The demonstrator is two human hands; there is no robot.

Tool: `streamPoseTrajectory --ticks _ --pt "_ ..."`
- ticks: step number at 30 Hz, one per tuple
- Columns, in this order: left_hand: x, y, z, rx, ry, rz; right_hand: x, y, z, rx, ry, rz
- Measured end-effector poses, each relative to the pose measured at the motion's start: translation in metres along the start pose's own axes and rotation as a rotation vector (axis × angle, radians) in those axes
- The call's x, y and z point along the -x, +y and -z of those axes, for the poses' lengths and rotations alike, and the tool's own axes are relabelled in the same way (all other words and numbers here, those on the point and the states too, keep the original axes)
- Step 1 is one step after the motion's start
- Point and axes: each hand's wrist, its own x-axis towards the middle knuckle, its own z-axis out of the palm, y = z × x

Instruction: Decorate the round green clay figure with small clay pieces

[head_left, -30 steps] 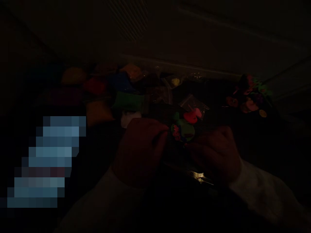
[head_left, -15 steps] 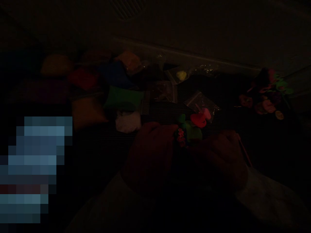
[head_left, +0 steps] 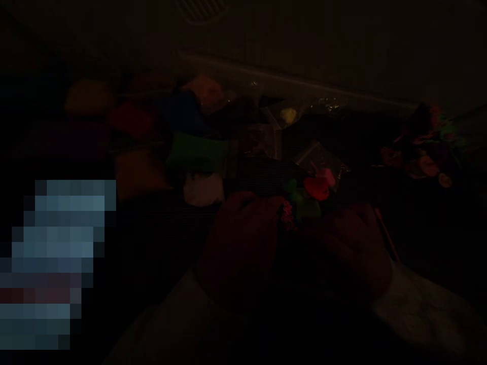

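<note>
The picture is very dark. My left hand (head_left: 243,243), fingers curled, grips the near left side of a small clay model. This model has green rounded parts (head_left: 307,205), a red piece (head_left: 317,188) and a crinkled red-pink strip (head_left: 287,215). Its underside is hidden by my hands. Close by on the right, my right hand (head_left: 352,248) is closed round a thin reddish stick (head_left: 388,235), whose back end sticks out past the knuckles. The tip of the stick is lost in shadow beside the model.
Soft packs lie to the left, among them a green pack (head_left: 198,152), a white pack (head_left: 204,189), an orange pack (head_left: 140,175) and a blue pack (head_left: 182,112). Clear plastic bags (head_left: 262,141) lie behind the model. Coloured clay flowers (head_left: 428,165) sit at the right.
The whole view has shifted slightly, so everything appears a little further right. Both hands keep their hold close to the model, with no clear change.
</note>
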Motion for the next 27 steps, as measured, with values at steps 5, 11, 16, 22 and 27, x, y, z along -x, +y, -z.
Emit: streamPoseTrajectory --ticks 5,11,16,22,27 --pt "0.000 0.001 0.000 -0.037 0.018 -0.024 0.000 0.000 -0.001 -0.006 0.009 0.010" --pt "-0.001 0.001 0.000 -0.034 -0.007 -0.017 0.001 0.001 0.009 -0.060 -0.010 -0.053" --pt "0.001 0.001 0.000 -0.016 -0.090 0.103 0.004 0.005 0.018 -0.077 -0.007 -0.079" --pt "0.002 0.001 0.001 0.029 -0.154 0.179 0.002 0.005 0.011 -0.039 -0.033 -0.030" --pt "0.002 0.001 0.000 0.050 -0.169 0.203 -0.002 0.001 0.009 -0.019 -0.006 -0.039"
